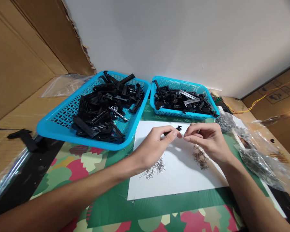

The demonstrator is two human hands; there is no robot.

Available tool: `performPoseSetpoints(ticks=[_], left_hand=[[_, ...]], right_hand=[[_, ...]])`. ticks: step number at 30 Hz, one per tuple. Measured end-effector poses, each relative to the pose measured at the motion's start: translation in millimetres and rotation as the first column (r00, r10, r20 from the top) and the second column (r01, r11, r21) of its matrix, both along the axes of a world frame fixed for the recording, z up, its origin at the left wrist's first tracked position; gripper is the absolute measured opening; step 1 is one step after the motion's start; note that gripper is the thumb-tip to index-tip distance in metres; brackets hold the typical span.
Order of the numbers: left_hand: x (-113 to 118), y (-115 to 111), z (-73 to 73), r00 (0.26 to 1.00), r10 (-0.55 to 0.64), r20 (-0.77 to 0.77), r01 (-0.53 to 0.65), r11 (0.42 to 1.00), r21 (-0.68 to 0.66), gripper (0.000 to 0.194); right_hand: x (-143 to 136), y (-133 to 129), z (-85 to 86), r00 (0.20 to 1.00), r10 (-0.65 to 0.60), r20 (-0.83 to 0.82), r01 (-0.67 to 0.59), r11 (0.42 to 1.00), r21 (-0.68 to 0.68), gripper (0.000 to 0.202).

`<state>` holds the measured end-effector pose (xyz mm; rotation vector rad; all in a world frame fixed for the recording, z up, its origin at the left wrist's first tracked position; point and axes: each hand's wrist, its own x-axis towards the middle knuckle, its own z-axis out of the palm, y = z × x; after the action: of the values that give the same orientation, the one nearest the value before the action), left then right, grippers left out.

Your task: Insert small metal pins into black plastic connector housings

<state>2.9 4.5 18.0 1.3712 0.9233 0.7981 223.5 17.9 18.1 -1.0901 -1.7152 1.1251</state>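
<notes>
Above the white sheet [176, 177], my left hand [157, 145] is closed on a small black plastic part [178, 128], whose end sticks out past the fingertips. Close beside it on the right, my right hand [207, 138] is pinched, its thumb and finger together near the left fingertips; whatever lies between them is too small to make out. Under my left hand lies a loose pile of thin silvery wire pieces [151, 170]. A second pile of small brownish metal pieces [200, 158] lies below my right hand.
Two blue baskets hold black plastic parts, a large one [114, 147] at the left and a smaller one [183, 114] behind the sheet. Plastic bags of small metal pieces [253, 161] lie at the right. Another black part [26, 138] is at the far left. Yellow wires [256, 101] run at the right.
</notes>
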Motion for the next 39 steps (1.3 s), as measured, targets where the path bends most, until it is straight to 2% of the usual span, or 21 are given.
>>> performPoseSetpoints(ticks=[2,4,8,14,18,20,23,25,30,39], left_hand=[[0.9,-1.6,2.6,0.992,-0.107,0.069,0.112,0.992,-0.066,0.032],[1.2,-2.9,5.2,0.985,-0.143,0.097,0.152,0.984,-0.093,0.03],[0.0,-2.3,7.8,0.994,-0.083,0.069,0.088,0.994,-0.072,0.028],[-0.6,-0.9,0.1,0.999,0.003,0.034,-0.006,0.996,0.084,0.029],[-2.0,-1.4,-2.0,0.994,0.049,-0.095,-0.026,0.972,0.231,0.028],[-3.9,-1.4,-0.8,0.977,0.048,-0.209,0.016,0.955,0.296,0.028],[-6.4,-1.6,0.4,0.912,0.048,-0.407,0.086,0.948,0.305,0.039],[-7.1,-2.0,-0.2,0.879,0.047,-0.474,0.112,0.947,0.302,0.04],[-7.1,-3.0,-3.5,0.881,-0.008,-0.473,0.159,0.946,0.282,0.026],[-7.0,-4.6,-4.5,0.907,-0.015,-0.421,0.132,0.959,0.25,0.021]], right_hand=[[-0.2,-2.0,3.6,0.999,0.048,-0.009,-0.048,0.999,0.01,0.014],[-0.1,-2.6,6.0,0.997,0.079,-0.006,-0.079,0.997,0.027,0.013],[-0.5,-3.5,6.4,0.999,0.043,-0.025,-0.042,0.999,0.018,0.009],[-9.1,-10.2,4.9,0.997,-0.065,-0.042,0.063,0.997,-0.046,0.011],[-11.2,-11.7,7.4,0.993,-0.114,-0.036,0.111,0.991,-0.077,0.015],[-8.0,-10.1,8.3,0.983,-0.183,0.003,0.182,0.979,-0.097,0.02],[-0.1,-5.8,6.4,0.951,-0.279,0.129,0.293,0.95,-0.105,0.027],[4.0,-3.1,3.2,0.942,-0.259,0.215,0.289,0.949,-0.125,0.028],[1.1,-1.5,-6.7,0.943,-0.145,0.3,0.203,0.964,-0.173,0.023],[-11.1,-3.2,-13.2,0.918,-0.184,0.351,0.223,0.972,-0.075,0.02]])
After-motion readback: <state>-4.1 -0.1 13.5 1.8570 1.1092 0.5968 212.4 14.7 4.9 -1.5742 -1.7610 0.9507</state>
